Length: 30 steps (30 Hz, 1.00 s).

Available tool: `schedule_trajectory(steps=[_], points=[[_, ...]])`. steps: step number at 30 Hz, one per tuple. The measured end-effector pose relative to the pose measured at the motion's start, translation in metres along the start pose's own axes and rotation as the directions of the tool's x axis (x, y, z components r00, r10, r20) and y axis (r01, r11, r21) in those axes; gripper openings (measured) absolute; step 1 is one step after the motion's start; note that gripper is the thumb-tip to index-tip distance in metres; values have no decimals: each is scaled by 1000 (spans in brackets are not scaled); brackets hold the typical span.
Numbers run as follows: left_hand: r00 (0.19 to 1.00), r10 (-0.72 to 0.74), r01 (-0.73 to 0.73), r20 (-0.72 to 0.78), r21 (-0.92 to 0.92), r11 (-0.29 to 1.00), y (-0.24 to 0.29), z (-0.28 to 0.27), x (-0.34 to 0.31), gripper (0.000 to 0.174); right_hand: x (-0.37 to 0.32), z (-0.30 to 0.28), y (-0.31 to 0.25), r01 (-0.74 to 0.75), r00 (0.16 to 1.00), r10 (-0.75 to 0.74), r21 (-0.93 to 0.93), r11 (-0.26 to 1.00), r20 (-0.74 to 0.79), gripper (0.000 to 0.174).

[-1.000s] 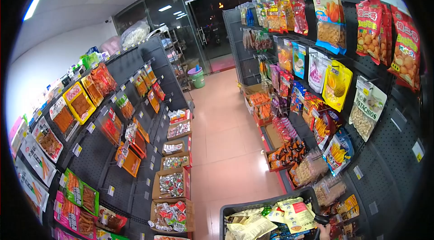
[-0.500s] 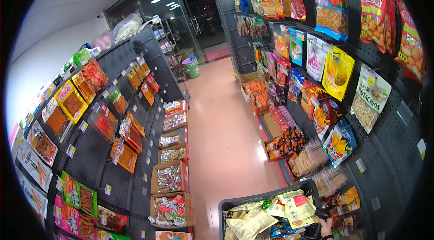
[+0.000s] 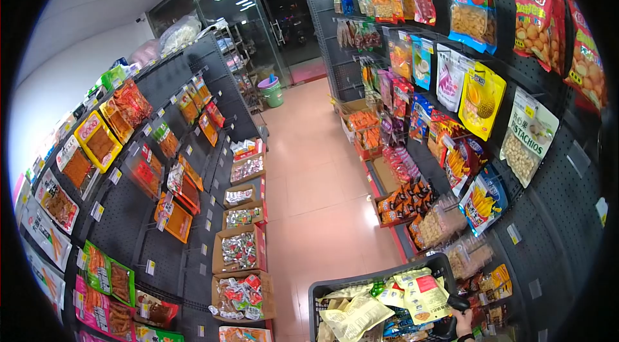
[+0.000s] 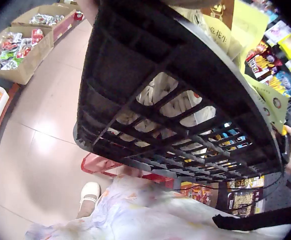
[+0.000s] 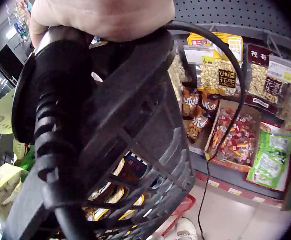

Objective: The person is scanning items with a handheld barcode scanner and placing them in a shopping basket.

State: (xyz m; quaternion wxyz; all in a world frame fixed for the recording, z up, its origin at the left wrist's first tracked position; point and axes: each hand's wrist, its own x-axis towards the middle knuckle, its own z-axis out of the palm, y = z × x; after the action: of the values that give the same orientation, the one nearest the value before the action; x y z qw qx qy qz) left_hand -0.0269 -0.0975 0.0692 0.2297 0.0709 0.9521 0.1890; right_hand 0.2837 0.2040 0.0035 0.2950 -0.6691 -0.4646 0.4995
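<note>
A black plastic shopping basket [image 3: 322,285] fills the bottom of the head view, loaded with pale yellow snack bags [image 3: 358,317] and blue packets. My right hand [image 3: 463,324] grips its right side, around a black knob-like part at the rim. In the right wrist view the same hand [image 5: 105,17] bends over this black part, whose ribbed neck [image 5: 48,130] runs down. Only a little of my left hand [image 4: 89,7] shows at the basket's upper edge in the left wrist view, where it holds the basket; its fingers are mostly hidden. The basket hangs above the floor.
Dark pegboard shelves with hanging snack bags line both sides of a tiled aisle [image 3: 309,239]. Open cartons [image 3: 240,252] of small packets stand low along the left. A green bucket [image 3: 274,96] is near the glass doors. A thin black cable [image 5: 243,80] loops beside the basket.
The head view has turned slightly to the right and settled, so the left shelves shift leftward. My right hand keeps its hold, and the basket stays at the bottom of the view.
</note>
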Motion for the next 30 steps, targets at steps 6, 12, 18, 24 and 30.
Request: schedule_trajectory(steps=[6, 12, 18, 24, 30], points=[[999, -34, 34, 34, -6, 999, 5, -4, -3, 81, -6, 5, -11, 46, 998, -51, 194, 980, 21, 36], [999, -11, 11, -30, -6, 1000, -4, 6, 0, 76, 8, 2, 10, 9, 998, -20, 192, 981, 59, 38], [999, 13, -14, -40, -13, 1000, -2, 1, -3, 74, 22, -1, 39, -7, 1000, 4, 182, 983, 15, 37], [996, 30, -31, -78, -21, 999, -1, 7, -2, 75, 22, 3, 34, 115, 993, -119, 166, 979, 12, 33], [999, 10, -10, -38, -1, 1000, 0, 4, 1, 73, 11, 3, 16, 155, 979, -183, 249, 956, 93, 33]])
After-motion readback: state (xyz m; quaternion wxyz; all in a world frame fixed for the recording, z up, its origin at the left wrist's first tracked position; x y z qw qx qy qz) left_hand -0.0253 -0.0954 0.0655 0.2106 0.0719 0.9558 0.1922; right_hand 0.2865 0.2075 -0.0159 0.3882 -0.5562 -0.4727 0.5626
